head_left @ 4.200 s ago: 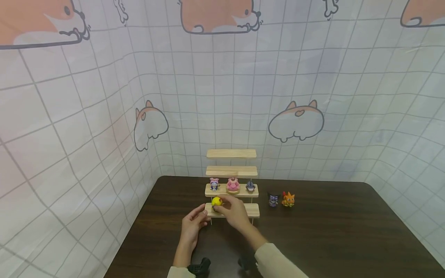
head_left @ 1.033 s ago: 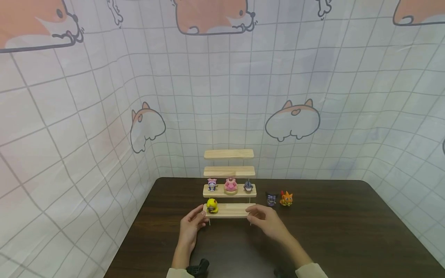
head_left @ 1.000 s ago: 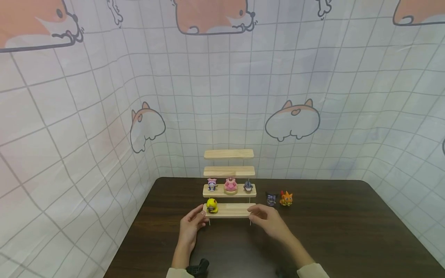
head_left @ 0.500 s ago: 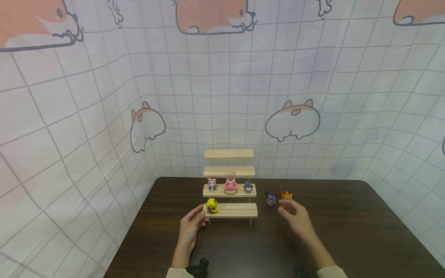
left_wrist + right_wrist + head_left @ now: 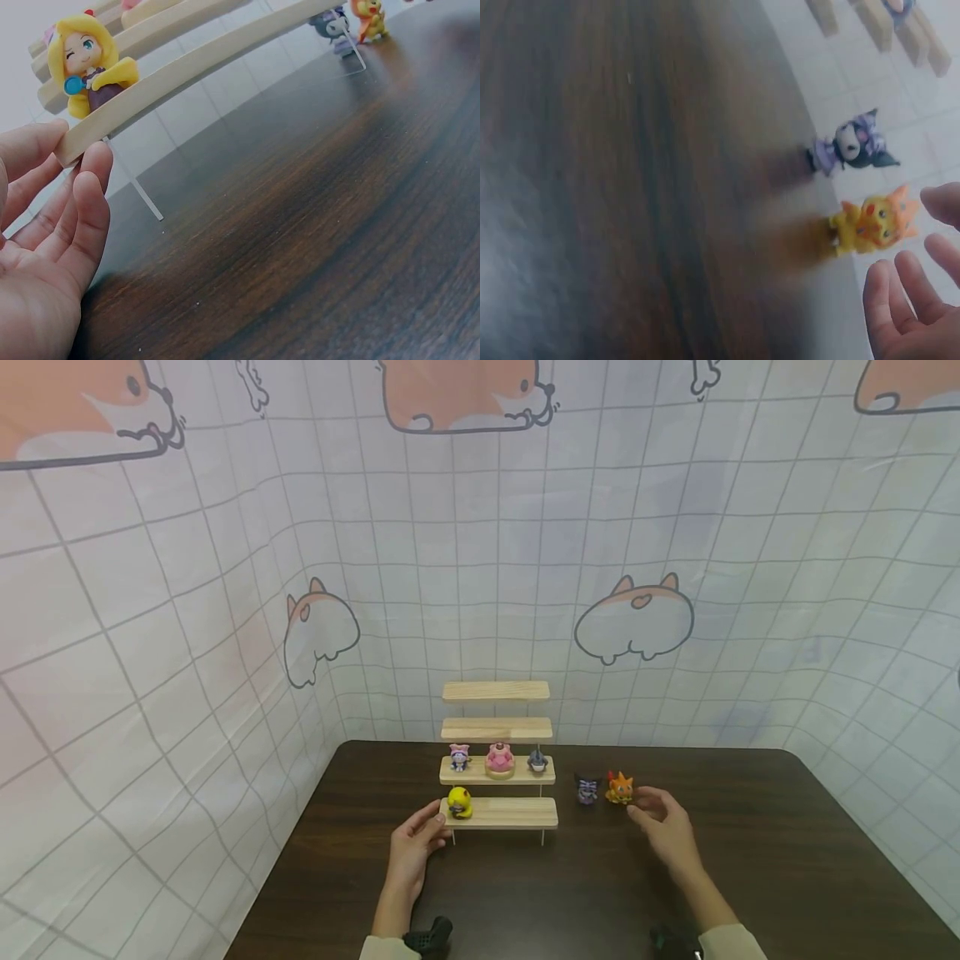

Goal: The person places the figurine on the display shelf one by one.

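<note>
My left hand (image 5: pixel 411 847) pinches the left end of the lowest step of a wooden tiered display stand (image 5: pixel 510 814), thumb against the edge and fingers beneath. Beside that thumb, a yellow-haired figurine (image 5: pixel 86 60) with a blue round object stands on the step. On the step behind are a pink-hatted figurine (image 5: pixel 459 758), a pink figurine on a round base (image 5: pixel 499 762) and a grey shark-like figurine (image 5: pixel 537 761). My right hand (image 5: pixel 667 827) is just right of an orange-and-yellow spiky-headed figurine (image 5: pixel 874 223), fingers spread and apart from it in the right wrist view.
A black-and-purple eared figurine (image 5: pixel 587 790) stands on the dark wooden table (image 5: pixel 750 843), left of the orange one. Two upper steps (image 5: pixel 497 728) rise at the back of the stand. A white grid-patterned curtain (image 5: pixel 495 568) hangs behind the table.
My right hand let go of the yellow-haired figurine on the lowest step, moved to that step's right end, then rightward to the orange figurine. My left hand has stayed at the stand.
</note>
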`<state>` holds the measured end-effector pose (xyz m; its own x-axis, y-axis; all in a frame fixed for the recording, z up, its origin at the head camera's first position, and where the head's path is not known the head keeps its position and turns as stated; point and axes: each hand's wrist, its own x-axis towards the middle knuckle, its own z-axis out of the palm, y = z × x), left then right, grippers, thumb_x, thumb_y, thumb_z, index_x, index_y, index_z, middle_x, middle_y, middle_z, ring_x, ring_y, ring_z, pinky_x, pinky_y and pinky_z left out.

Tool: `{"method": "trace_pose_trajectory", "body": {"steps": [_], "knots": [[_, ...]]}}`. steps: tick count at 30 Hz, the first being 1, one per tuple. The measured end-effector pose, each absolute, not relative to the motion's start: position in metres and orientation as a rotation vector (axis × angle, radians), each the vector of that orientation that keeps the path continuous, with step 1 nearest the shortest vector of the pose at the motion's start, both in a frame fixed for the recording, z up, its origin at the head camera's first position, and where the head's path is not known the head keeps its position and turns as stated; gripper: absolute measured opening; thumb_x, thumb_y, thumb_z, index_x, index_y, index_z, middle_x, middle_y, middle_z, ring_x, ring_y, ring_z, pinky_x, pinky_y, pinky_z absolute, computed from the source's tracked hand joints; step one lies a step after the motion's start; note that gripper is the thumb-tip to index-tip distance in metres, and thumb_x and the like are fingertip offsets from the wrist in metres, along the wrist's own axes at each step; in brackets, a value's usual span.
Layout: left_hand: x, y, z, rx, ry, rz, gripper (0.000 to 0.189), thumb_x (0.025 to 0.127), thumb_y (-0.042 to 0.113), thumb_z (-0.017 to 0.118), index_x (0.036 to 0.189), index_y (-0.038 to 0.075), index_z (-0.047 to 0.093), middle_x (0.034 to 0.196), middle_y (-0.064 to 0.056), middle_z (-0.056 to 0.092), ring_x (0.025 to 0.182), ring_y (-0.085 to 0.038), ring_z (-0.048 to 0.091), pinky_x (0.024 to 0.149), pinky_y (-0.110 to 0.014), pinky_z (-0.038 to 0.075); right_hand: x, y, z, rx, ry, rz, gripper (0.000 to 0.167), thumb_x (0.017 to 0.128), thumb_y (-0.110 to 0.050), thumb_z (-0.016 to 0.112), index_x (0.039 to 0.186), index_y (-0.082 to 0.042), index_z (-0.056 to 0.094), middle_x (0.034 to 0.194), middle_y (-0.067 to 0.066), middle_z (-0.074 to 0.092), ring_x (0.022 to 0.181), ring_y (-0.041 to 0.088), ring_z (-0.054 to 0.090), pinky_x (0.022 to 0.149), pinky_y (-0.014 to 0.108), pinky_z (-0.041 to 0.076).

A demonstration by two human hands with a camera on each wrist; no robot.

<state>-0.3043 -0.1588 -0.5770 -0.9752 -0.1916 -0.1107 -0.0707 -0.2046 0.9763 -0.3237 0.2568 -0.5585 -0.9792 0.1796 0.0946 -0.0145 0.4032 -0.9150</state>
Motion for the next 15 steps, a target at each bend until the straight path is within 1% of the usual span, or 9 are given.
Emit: {"method": "trace_pose_trajectory", "body": {"steps": [2,4,6,7,8,10,12,15], "knots": [[-0.304,-0.159,-0.576,0.317,-1.931,-2.355,0.047,0.099,0.022,0.070,0.140,0.003,0.061,0.105,0.001,0.074,0.083,-0.010,0.072,0.072,-0.022,0.058,-0.326,0.259,-0.559,-0.164,-2.506,1.639,0.051,0.098,-0.026,0.071,0.141,-0.005,0.053,0.134,0.023,0.060,0.101,0.010,0.064,0.077,0.020,0.054],[-0.305,-0.159,-0.576,0.320,-1.929,-2.355,0.046,0.099,0.022,0.070,0.140,0.003,0.061,0.105,0.001,0.074,0.083,-0.010,0.072,0.072,-0.022,0.058,-0.328,0.261,-0.559,-0.166,-2.532,1.655,0.057,0.098,-0.029,0.071,0.145,-0.005,0.049,0.139,0.024,0.056,0.112,0.024,0.064,0.081,0.023,0.055],[-0.305,-0.158,-0.576,0.318,-1.927,-2.356,0.046,0.099,0.021,0.070,0.140,0.003,0.061,0.105,0.001,0.074,0.083,-0.010,0.072,0.072,-0.022,0.058,-0.331,0.262,-0.560,-0.154,-2.551,1.675,0.063,0.099,-0.030,0.070,0.149,-0.004,0.044,0.144,0.026,0.051,0.124,0.036,0.059,0.087,0.028,0.056],[-0.305,-0.158,-0.576,0.318,-1.925,-2.357,0.046,0.098,0.021,0.070,0.140,0.003,0.061,0.105,0.001,0.075,0.083,-0.010,0.072,0.072,-0.022,0.058,-0.333,0.262,-0.561,-0.150,-2.557,1.687,0.065,0.099,-0.031,0.070,0.151,-0.004,0.042,0.147,0.027,0.049,0.128,0.039,0.057,0.090,0.031,0.056],[-0.305,-0.158,-0.576,0.318,-1.922,-2.358,0.046,0.098,0.021,0.071,0.140,0.003,0.061,0.104,0.001,0.075,0.083,-0.010,0.072,0.072,-0.022,0.058,-0.335,0.262,-0.562,-0.148,-2.556,1.706,0.066,0.099,-0.031,0.070,0.151,-0.004,0.040,0.148,0.027,0.047,0.130,0.041,0.055,0.093,0.033,0.056],[-0.305,-0.158,-0.577,0.320,-1.921,-2.359,0.046,0.098,0.021,0.071,0.139,0.002,0.061,0.104,0.001,0.075,0.082,-0.010,0.072,0.072,-0.022,0.058,-0.340,0.262,-0.565,-0.146,-2.551,1.737,0.068,0.099,-0.030,0.070,0.153,-0.004,0.038,0.151,0.027,0.045,0.133,0.041,0.053,0.096,0.034,0.055],[-0.306,-0.158,-0.577,0.321,-1.921,-2.358,0.047,0.098,0.021,0.071,0.139,0.002,0.061,0.103,0.000,0.075,0.082,-0.010,0.072,0.072,-0.022,0.058,-0.344,0.261,-0.567,-0.147,-2.541,1.762,0.069,0.099,-0.029,0.070,0.154,-0.004,0.037,0.152,0.026,0.044,0.134,0.041,0.052,0.094,0.029,0.054],[-0.306,-0.158,-0.578,0.327,-1.916,-2.362,0.046,0.098,0.021,0.071,0.139,0.001,0.062,0.101,0.001,0.075,0.082,-0.011,0.072,0.072,-0.022,0.057,-0.349,0.260,-0.569,-0.160,-2.511,1.782,0.066,0.099,-0.026,0.069,0.153,-0.004,0.038,0.152,0.025,0.046,0.133,0.039,0.054,0.087,0.020,0.052]]}}
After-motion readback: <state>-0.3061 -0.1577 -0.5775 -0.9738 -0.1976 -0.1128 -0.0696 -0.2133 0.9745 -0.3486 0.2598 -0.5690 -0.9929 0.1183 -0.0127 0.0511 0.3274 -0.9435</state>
